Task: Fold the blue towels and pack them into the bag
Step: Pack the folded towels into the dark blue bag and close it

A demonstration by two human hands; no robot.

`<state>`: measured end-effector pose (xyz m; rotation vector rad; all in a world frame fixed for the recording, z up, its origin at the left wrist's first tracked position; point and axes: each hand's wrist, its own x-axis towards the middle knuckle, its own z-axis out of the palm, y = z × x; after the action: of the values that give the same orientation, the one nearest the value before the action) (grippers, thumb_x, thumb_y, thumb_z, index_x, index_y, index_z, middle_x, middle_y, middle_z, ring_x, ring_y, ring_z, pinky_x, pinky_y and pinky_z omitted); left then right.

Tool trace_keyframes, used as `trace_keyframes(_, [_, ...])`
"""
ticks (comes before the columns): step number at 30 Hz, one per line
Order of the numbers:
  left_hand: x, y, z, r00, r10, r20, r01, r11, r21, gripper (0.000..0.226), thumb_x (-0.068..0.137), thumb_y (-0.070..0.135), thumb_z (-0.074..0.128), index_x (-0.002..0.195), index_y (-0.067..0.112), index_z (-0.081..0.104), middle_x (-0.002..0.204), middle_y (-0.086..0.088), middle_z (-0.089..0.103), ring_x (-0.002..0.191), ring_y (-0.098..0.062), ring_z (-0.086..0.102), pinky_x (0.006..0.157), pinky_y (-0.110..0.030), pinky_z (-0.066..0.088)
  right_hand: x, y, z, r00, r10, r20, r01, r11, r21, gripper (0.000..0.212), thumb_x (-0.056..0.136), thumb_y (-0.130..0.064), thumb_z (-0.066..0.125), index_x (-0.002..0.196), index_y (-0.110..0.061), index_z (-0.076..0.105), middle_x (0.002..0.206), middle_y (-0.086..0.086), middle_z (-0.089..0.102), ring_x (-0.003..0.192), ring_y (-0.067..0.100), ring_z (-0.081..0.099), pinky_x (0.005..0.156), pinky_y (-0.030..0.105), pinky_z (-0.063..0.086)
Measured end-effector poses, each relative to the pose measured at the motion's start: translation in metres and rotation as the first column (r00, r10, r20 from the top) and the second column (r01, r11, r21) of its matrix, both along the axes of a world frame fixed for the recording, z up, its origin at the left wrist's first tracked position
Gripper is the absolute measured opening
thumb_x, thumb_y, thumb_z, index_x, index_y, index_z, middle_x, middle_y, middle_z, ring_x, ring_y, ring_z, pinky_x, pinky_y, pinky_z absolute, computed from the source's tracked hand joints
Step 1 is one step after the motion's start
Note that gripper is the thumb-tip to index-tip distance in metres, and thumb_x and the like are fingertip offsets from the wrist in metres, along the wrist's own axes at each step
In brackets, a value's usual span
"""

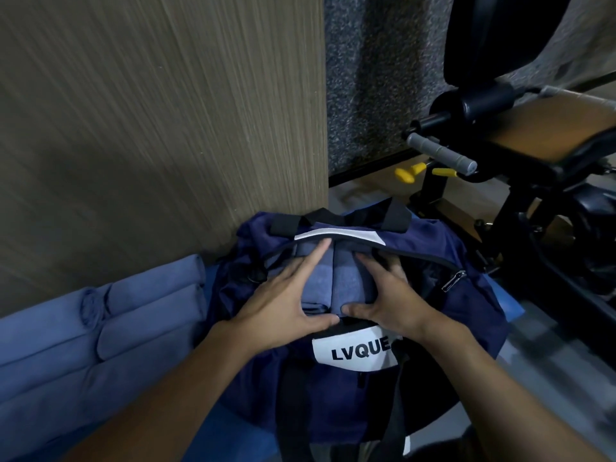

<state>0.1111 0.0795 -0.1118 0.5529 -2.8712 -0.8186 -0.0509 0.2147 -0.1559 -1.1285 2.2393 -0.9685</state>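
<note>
Fig. 1. Setting: gym or home workout room. Evidence, right half of frame: exercise machine point(520, 181) with black steel frame; black padded roller point(480, 101); grey foam-covered bar point(440, 153); yellow-tipped adjustment pins point(408, 173); brown padded seat point(550, 128). Upper centre: speckled grey covering point(373, 78). Upper left: wood-grain panel point(166, 111). Lower centre: navy sports duffel bag point(466, 295).

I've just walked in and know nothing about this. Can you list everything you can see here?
bag: one, navy with a white LVQUE label, centre, open at the top
folded towels: at least two, blue, side by side inside the bag
rolled towels: several, blue, left of the bag
wood panel: one, grey-brown, behind the bag
exercise machine: one, black with a grey grip and yellow knobs, right
left hand: fingers straight, pressing on the folded towels
right hand: fingers curled over the folded towels
</note>
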Motion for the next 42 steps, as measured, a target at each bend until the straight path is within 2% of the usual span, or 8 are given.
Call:
trace_keyframes(6, [-0.009, 0.0, 0.009, 0.999, 0.048, -0.004, -0.048, 0.997, 0.068, 0.122, 0.066, 0.051, 0.083, 0.135, 0.07, -0.016, 0.151, 0.004, 0.038, 0.139, -0.015, 0.037, 0.109, -0.04, 0.04, -0.006, -0.003, 0.0, 0.999, 0.038, 0.01, -0.038, 0.999, 0.03, 0.105, 0.067, -0.038, 0.087, 0.151, -0.018, 0.027, 0.155, 0.003, 0.009, 0.144, 0.018, 0.019, 0.104, 0.01, 0.013])
trace_keyframes(11, [-0.011, -0.001, 0.01, 0.998, 0.068, -0.011, -0.067, 0.995, 0.081, 0.121, 0.069, 0.046, 0.083, 0.133, 0.072, -0.016, 0.151, 0.006, 0.038, 0.136, -0.018, 0.041, 0.107, -0.033, 0.038, -0.008, -0.001, -0.001, 0.991, 0.133, -0.005, -0.131, 0.985, 0.11, 0.114, 0.069, -0.036, 0.085, 0.155, -0.02, 0.011, 0.159, -0.001, -0.004, 0.146, 0.016, 0.011, 0.105, 0.009, 0.013])
trace_keyframes(22, [-0.007, -0.003, 0.002, 0.999, 0.041, -0.028, -0.039, 0.995, 0.091, 0.119, 0.074, 0.034, 0.08, 0.135, 0.07, -0.015, 0.141, 0.002, 0.045, 0.129, -0.012, 0.045, 0.096, -0.022, 0.036, -0.008, -0.009, -0.006, 0.993, 0.086, -0.079, -0.076, 0.99, 0.122, 0.112, 0.071, -0.035, 0.084, 0.154, -0.019, 0.011, 0.16, 0.004, -0.002, 0.147, 0.022, 0.013, 0.103, 0.008, 0.01])
trace_keyframes(26, [-0.002, -0.007, 0.001, 0.999, 0.007, -0.033, -0.003, 0.992, 0.123, 0.115, 0.077, 0.033, 0.079, 0.139, 0.067, -0.011, 0.134, 0.003, 0.048, 0.127, -0.007, 0.047, 0.104, -0.028, 0.041, 0.002, -0.003, 0.009, 0.981, 0.042, -0.191, -0.013, 0.989, 0.147, 0.102, 0.067, -0.048, 0.082, 0.15, -0.033, 0.025, 0.156, -0.001, 0.014, 0.142, 0.024, 0.018, 0.115, 0.036, 0.017])
trace_keyframes(29, [0.017, -0.011, 0.002, 0.998, -0.013, -0.065, 0.024, 0.984, 0.175, 0.096, 0.083, 0.034, 0.073, 0.148, 0.057, 0.006, 0.134, 0.011, 0.049, 0.128, -0.002, 0.047, 0.105, -0.023, 0.041, 0.023, -0.003, 0.023, 0.972, -0.014, -0.235, -0.001, 0.998, -0.066, 0.069, 0.072, -0.044, 0.079, 0.135, -0.036, 0.049, 0.137, -0.007, 0.043, 0.129, 0.015, 0.035, 0.108, 0.036, 0.024])
trace_keyframes(32, [0.044, -0.012, 0.01, 0.98, 0.002, -0.199, 0.02, 0.994, 0.11, 0.068, 0.088, 0.033, 0.067, 0.145, 0.045, 0.033, 0.131, 0.016, 0.053, 0.12, -0.001, 0.052, 0.101, -0.025, 0.045, 0.057, -0.015, 0.031, 0.997, 0.071, -0.009, -0.07, 0.937, -0.343, 0.034, 0.08, -0.014, 0.075, 0.113, -0.018, 0.066, 0.106, -0.001, 0.063, 0.095, 0.011, 0.059, 0.087, 0.025, 0.041])
trace_keyframes(35, [0.077, -0.019, 0.021, 0.952, 0.047, -0.303, -0.051, 0.999, -0.005, 0.041, 0.089, 0.028, 0.06, 0.13, 0.027, 0.056, 0.119, 0.013, 0.059, 0.112, -0.002, 0.055, 0.09, -0.018, 0.045, 0.098, -0.037, 0.042, 0.982, 0.153, 0.113, -0.083, 0.879, -0.47, 0.021, 0.084, 0.0, 0.067, 0.1, -0.014, 0.069, 0.091, 0.001, 0.067, 0.076, 0.001, 0.058, 0.073, 0.01, 0.041])
trace_keyframes(42, [0.174, -0.059, 0.002, 0.887, 0.346, -0.305, -0.36, 0.933, 0.011, 0.03, 0.089, 0.027, 0.061, 0.118, 0.029, 0.058, 0.109, 0.02, 0.055, 0.106, -0.002, 0.054, 0.093, -0.021, 0.045, 0.183, -0.083, 0.05, 0.887, 0.361, 0.288, -0.162, 0.828, -0.537, 0.022, 0.08, -0.014, 0.055, 0.09, -0.032, 0.064, 0.089, 0.01, 0.067, 0.083, 0.03, 0.064, 0.079, 0.036, 0.054])
